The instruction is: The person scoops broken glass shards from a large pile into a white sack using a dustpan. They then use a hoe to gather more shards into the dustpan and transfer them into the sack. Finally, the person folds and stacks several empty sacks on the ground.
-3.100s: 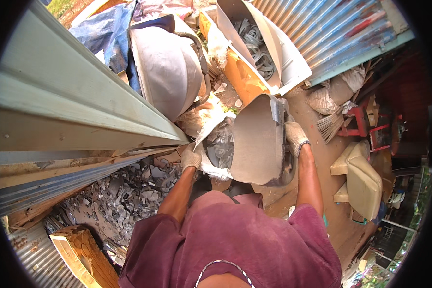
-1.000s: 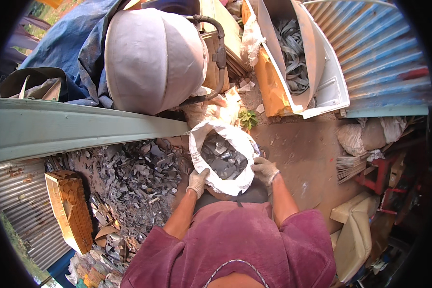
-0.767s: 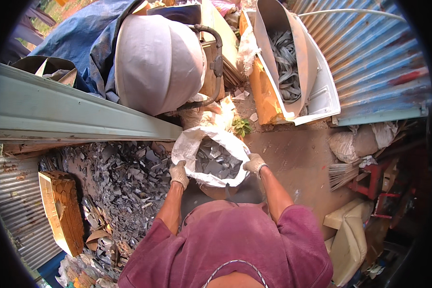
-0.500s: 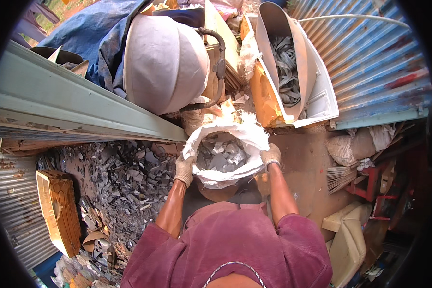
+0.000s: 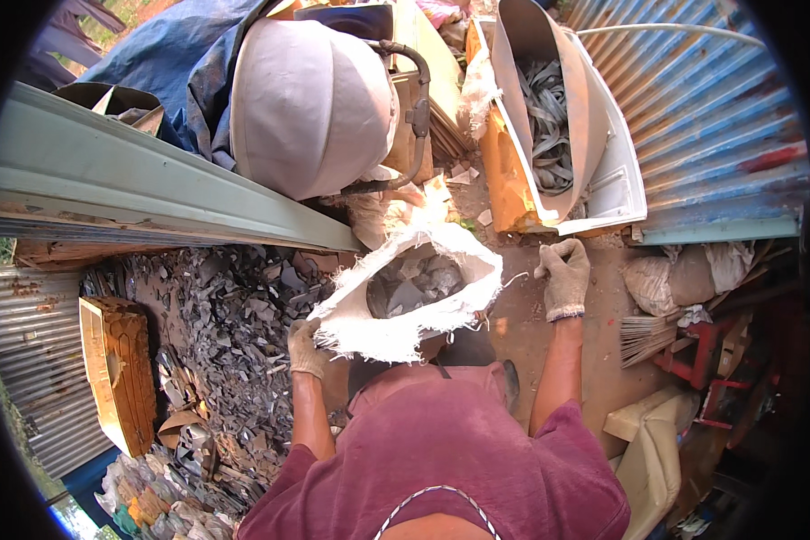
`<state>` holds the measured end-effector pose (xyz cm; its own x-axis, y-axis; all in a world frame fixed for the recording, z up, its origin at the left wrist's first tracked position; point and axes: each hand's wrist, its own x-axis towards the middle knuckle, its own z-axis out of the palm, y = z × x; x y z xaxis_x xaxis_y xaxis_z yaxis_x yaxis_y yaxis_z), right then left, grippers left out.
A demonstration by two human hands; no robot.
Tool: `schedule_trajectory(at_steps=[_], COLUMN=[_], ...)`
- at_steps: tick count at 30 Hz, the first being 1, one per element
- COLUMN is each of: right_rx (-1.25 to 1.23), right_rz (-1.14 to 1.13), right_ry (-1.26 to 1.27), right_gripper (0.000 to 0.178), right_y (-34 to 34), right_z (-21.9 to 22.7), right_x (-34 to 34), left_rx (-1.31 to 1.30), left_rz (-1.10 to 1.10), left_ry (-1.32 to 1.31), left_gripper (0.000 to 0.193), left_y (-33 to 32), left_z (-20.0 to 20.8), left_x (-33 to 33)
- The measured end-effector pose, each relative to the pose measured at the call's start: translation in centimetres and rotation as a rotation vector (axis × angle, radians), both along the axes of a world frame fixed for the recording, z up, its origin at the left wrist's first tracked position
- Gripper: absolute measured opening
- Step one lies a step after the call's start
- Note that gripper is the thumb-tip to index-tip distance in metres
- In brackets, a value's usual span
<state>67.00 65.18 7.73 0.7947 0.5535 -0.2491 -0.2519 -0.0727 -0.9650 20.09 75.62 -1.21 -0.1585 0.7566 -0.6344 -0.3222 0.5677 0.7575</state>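
Roughly mid-view, the white sack (image 5: 396,337) gapes open before the maroon shirt (image 5: 450,414), its frayed rim gripped on the left by the left hand (image 5: 304,349), while the right hand (image 5: 564,277) is off it — fingers half curled just beyond the rim, whether on anything I cannot tell. Brown floor (image 5: 603,315) gives open room to the right, whereas the pale green beam (image 5: 171,189) and dark shards (image 5: 243,333) crowd the left. Grey broken pieces (image 5: 414,292) lie inside the sack — and farther off, a white-and-orange casing (image 5: 621,189) holds tangled grey strips (image 5: 549,126).
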Motion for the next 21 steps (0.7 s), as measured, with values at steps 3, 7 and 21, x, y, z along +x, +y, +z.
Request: schedule_trajectory(at_steps=[3,7,21], right_rx=[-0.308,-0.533,-0.789], right_rz=[-0.136,0.477,1.305], right_ry=[-0.201,-0.896,-0.680], right_gripper=[0.020,0.048,0.061], right_y=[-3.0,-8.3,16.0], right_z=[-2.4,-9.4,-29.6], right_x=[3.2,-2.4,-14.6], left_rx=[0.144,-0.082,0.295], left_rz=[0.071,0.076,-1.799], left_ry=[0.046,0.759,1.193], left_gripper=[0.018,0.034,0.067], left_y=[0.9,-1.7,7.0], left_z=[0.5,-2.9,-14.1], left_x=[-5.5,-13.4,17.6])
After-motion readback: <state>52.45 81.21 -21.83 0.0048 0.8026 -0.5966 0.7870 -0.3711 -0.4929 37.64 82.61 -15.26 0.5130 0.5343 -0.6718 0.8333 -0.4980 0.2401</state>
